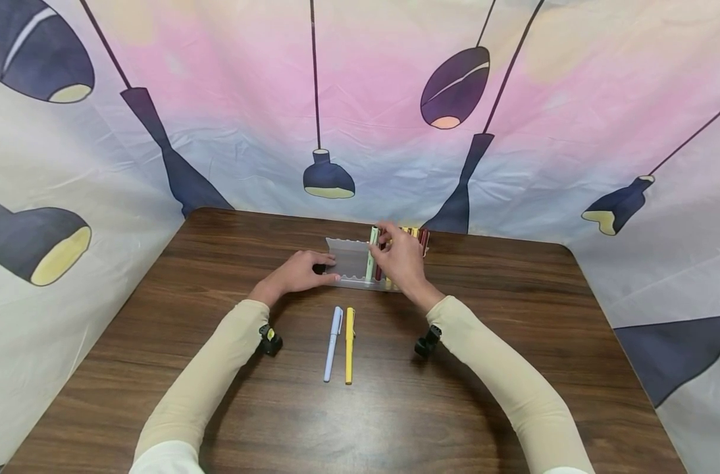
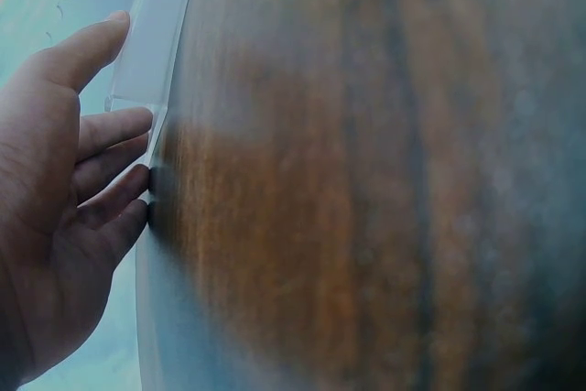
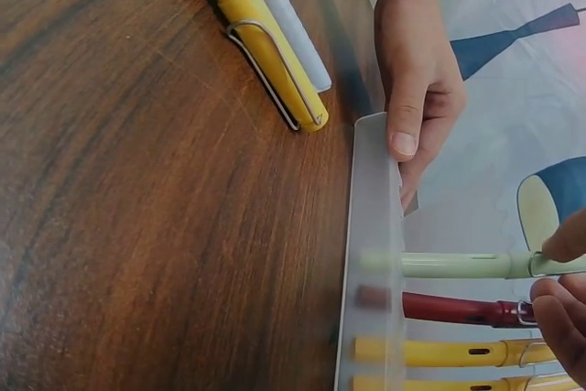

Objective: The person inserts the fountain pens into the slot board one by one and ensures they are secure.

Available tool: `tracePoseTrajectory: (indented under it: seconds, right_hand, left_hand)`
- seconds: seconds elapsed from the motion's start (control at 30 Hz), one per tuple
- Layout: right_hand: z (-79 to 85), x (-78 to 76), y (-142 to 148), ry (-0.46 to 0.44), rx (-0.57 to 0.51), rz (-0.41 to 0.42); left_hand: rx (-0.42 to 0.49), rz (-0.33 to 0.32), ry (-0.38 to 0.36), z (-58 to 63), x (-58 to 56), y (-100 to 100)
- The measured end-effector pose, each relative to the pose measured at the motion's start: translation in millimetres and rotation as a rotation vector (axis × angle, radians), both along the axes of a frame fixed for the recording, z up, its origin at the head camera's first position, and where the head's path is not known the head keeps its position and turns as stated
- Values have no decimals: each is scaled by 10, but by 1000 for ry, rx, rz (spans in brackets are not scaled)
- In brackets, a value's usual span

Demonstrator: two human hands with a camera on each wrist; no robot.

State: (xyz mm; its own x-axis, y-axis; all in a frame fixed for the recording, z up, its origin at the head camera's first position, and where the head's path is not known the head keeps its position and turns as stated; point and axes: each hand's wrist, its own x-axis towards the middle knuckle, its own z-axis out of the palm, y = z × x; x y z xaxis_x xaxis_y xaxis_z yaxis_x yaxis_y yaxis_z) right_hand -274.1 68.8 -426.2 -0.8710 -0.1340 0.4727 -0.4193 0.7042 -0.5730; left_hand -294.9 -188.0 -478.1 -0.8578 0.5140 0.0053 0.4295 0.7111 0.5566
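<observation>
Light blue pen (image 1: pixel 332 349): no readable lettering
Yellow pen (image 1: pixel 349 349) beside it: no brand legible
Clear rack (image 1: pixel 349 260): no label readable
Green pen (image 3: pixel 458 266) in rack: no text legible
Backdrop (image 1: pixel 247 85): no readable signs or numbers

Red pen (image 3: pixel 462 309) partly behind right grip (image 1: pixel 403 259)

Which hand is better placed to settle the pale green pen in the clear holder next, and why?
Probably the right hand: it touches the pale green pen near its clip, while the left hand rests at the clear holder's pen-free end.

Printed cloth (image 1: pixel 384 79) walls the table (image 1: pixel 543 316), booth-like.
</observation>
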Motion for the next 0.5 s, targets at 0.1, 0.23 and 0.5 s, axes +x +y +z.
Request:
tracePoseTrajectory:
  seconds: [0.1,0.23,0.5]
  right_hand:
    - [4,2,-3,-7,4,-6]
    - [12,-3,-8,-11,8,-14]
    - [55,-10,14,-19,27,-8]
  left_hand:
    - [-5,0,-2,7,8,8]
    - [-7,2,-4,14,21,15]
    - [-4,0,0,1,3,4]
